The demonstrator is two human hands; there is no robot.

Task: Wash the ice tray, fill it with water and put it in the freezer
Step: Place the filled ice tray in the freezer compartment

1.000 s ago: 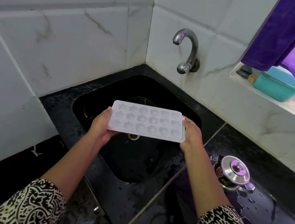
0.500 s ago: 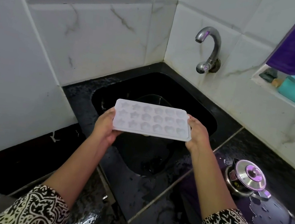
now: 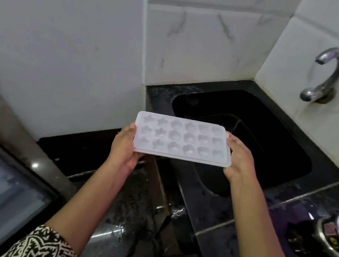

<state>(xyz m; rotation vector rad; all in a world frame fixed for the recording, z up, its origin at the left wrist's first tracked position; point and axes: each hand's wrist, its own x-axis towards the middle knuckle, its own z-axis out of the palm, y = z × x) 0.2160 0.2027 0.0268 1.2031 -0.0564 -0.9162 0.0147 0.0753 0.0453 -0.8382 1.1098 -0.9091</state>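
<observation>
Ice tray (image 3: pixel 181 139), white, three rows of star and round cells, held level in the air over the near left corner of the sink (image 3: pixel 275 141); whether the cells hold water cannot be told. Left hand (image 3: pixel 123 146) and right hand (image 3: pixel 239 160) each grasp one short end, thumb on the rim and fingers (image 3: pixel 236 144) wrapped beneath. Curved metal tap (image 3: pixel 326 74) on the tiled wall behind the sink; wet black surface (image 3: pixel 229 204) around the sink; steel lidded pot (image 3: pixel 336 236) right of the sink, near side.
</observation>
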